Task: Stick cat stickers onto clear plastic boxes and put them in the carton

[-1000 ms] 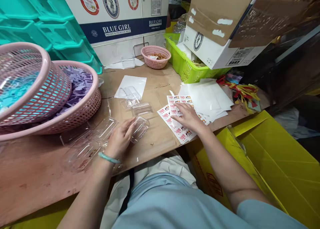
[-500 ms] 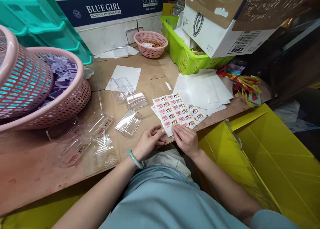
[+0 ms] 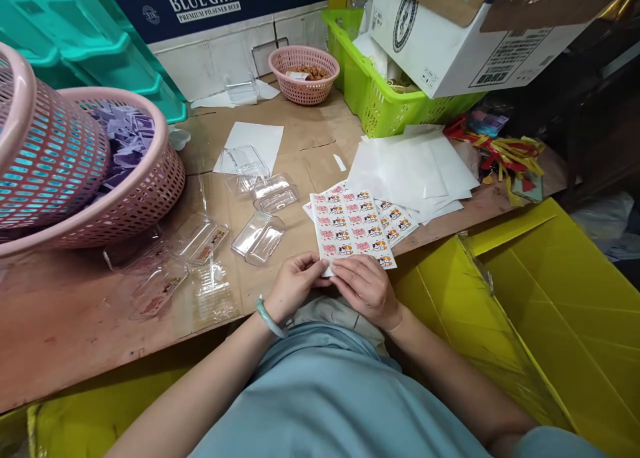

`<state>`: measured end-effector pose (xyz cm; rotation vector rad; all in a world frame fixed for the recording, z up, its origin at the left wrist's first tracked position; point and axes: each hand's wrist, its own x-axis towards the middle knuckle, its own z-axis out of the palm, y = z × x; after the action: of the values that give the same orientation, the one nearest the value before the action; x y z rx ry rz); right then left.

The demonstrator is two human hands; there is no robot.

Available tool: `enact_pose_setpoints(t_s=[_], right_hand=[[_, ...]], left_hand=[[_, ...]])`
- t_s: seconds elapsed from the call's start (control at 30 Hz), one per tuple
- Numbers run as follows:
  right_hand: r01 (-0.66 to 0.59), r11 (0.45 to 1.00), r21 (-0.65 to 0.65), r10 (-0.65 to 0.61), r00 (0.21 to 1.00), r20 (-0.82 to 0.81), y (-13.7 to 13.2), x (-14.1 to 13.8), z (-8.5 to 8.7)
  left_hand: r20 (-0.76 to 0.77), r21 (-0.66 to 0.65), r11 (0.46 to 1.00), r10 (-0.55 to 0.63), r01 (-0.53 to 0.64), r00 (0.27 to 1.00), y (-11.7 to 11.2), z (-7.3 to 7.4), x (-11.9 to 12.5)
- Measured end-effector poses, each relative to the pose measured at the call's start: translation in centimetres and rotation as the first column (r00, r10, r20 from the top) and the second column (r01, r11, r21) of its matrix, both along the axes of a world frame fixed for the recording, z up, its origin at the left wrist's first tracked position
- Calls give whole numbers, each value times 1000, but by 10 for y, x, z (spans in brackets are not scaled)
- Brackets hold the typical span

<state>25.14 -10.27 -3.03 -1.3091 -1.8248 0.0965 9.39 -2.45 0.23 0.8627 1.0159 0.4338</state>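
A white sticker sheet printed with rows of red lettering and cartoon cats lies at the table's front edge. My left hand pinches its near left corner between thumb and fingers. Close beside it, my right hand grips the same near edge, its fingers covering part of the bottom row. Under this sheet a second sticker sheet shows at the right. Several clear plastic cases lie to the left, among them an unlabelled clear case and a clear case with a sticker on it.
Blank white sheets lie behind the stickers. At the left stands a large pink basket with purple pieces. Farther back are a small pink basket, a green crate and a white carton. Yellow board stands at the right.
The top sticker sheet has been drawn toward me and turned straighter. My left hand, beside the corner before, now pinches it, and my right hand has shifted slightly along the near edge.
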Motion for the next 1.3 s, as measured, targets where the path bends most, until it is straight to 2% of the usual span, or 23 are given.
enact_pose_setpoints(t_s=[0.07,0.17,0.23,0.3,0.37,0.43,0.5,0.57,0.63,0.7,0.77,0.87,0.93,1.0,1.03,1.07,1.1,1.13,1.17,1.2,1.23,1.27,1.3], right_hand=[[1,999,-50,-6,994,-108,7,-3,5],[30,991,-133,-60,972,-229,17,-1,4],[10,986,-168,-56,960,-273,23,1,0],[-10,984,-175,-45,951,-306,27,2,-6],[-11,984,-178,-49,943,-330,29,3,-12],[9,984,-180,-74,931,-357,30,3,-15],[44,982,-182,-112,917,-383,31,3,-16],[102,975,-196,-175,897,-405,33,4,-15],[167,954,-248,-265,859,-439,37,7,-14],[228,916,-331,-377,773,-510,43,11,-12],[231,885,-405,-449,656,-607,50,17,-13],[170,885,-432,-454,520,-724,60,30,-15],[195,885,-423,-465,387,-796,68,45,-17],[282,871,-402,-461,187,-867,76,65,-16],[343,859,-380,-436,101,-894,80,75,-14],[415,840,-348,-405,54,-913,82,83,-11],[494,813,-307,-385,62,-921,84,89,-7],[572,781,-251,-387,128,-913,84,91,-2],[628,758,-177,-412,251,-876,82,88,2],[637,766,-88,-441,421,-793,79,82,7],[589,808,2,-444,612,-655,75,72,11],[485,872,71,-398,785,-475,71,60,15],[352,929,110,-309,906,-290,66,47,18]], left_hand=[[6,34,999,16,-16,1000,0,-1,2],[8,102,993,-53,51,999,2,-4,3],[-14,203,974,-104,105,994,4,-6,2],[-83,340,924,-157,177,984,8,-7,1],[-165,469,845,-201,256,966,13,-8,2],[-211,561,766,-232,312,949,19,-7,5],[-221,617,712,-253,336,942,25,-6,10],[-214,632,698,-259,336,942,29,-6,17],[-192,610,727,-251,316,949,31,-7,25],[-141,550,787,-240,278,960,33,-8,35],[-64,460,859,-220,224,973,35,-8,43],[33,335,931,-166,145,986,39,-9,52],[45,293,949,-139,120,989,43,-12,56],[25,272,956,-122,111,992,45,-15,56],[-6,301,949,-94,92,996,46,-16,55],[-46,370,928,-41,55,998,45,-15,53],[-86,467,884,31,12,996,43,-13,51],[-114,570,821,107,-23,988,40,-9,48],[-126,654,755,165,-43,978,36,-4,46],[-119,693,719,182,-49,976,31,2,43],[-94,676,735,152,-49,984,27,9,41],[-46,612,789,98,-50,994,23,15,38],[25,518,853,56,-61,998,20,20,36]])
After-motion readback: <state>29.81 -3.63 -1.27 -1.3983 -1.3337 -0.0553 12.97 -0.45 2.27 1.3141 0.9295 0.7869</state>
